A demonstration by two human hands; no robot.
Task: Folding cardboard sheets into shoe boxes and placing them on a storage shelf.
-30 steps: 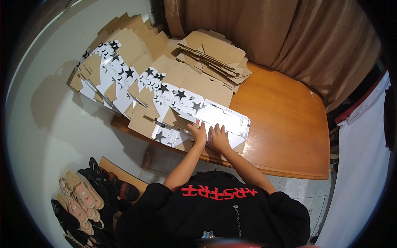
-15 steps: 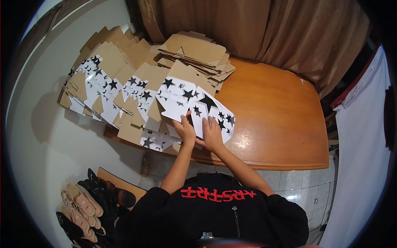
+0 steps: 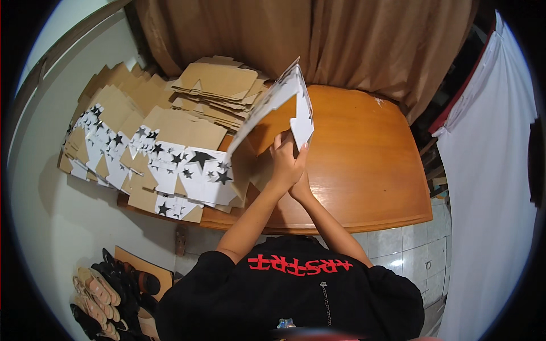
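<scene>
A flat cardboard box blank (image 3: 304,126), white with black stars on its printed side, stands tilted on edge above the table. My left hand (image 3: 288,165) is closed on its near end, with the thumb along the right side. My right hand (image 3: 301,186) is crossed close behind the left one; its fingers are hidden, so its grip does not show. To the left lies a spread of similar star-printed blanks (image 3: 187,170), overlapping one another, some with the plain brown side showing.
A stack of folded brown cardboard (image 3: 213,79) sits at the back left of the wooden table (image 3: 369,165). Brown curtains (image 3: 352,45) hang behind it, and a white cloth (image 3: 483,170) hangs at the right. Several shoes (image 3: 99,290) lie on the floor at lower left.
The held blank has come up off the pile and swung to the right, from lying nearly flat to standing on edge. My hands have drawn together, and the view has shifted right.
</scene>
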